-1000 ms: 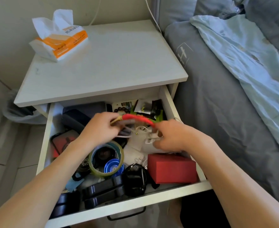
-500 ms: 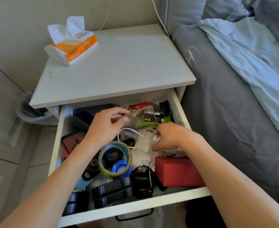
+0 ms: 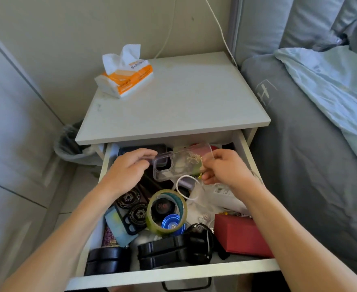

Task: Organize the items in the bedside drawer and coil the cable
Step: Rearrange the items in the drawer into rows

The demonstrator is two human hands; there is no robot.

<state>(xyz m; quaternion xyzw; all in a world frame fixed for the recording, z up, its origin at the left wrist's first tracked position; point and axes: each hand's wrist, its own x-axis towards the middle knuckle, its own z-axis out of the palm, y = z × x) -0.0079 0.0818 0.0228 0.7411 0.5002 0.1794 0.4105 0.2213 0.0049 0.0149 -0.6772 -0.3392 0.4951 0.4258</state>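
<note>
Open drawer [image 3: 173, 275] below both hands, left hand [image 3: 129, 169] fingers curled at one end of clear phone case [image 3: 179, 163], right hand [image 3: 224, 167] pinching its opposite end, white cable [image 3: 183, 186] looped just beneath right hand, tape roll [image 3: 167, 211] nearer the viewer.

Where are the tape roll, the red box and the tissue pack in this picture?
tape roll [image 3: 152, 216], head view, on its left outer wall.
red box [image 3: 239, 236], head view, on the middle of its lid.
tissue pack [image 3: 131, 82], head view, on its orange front side.
</note>
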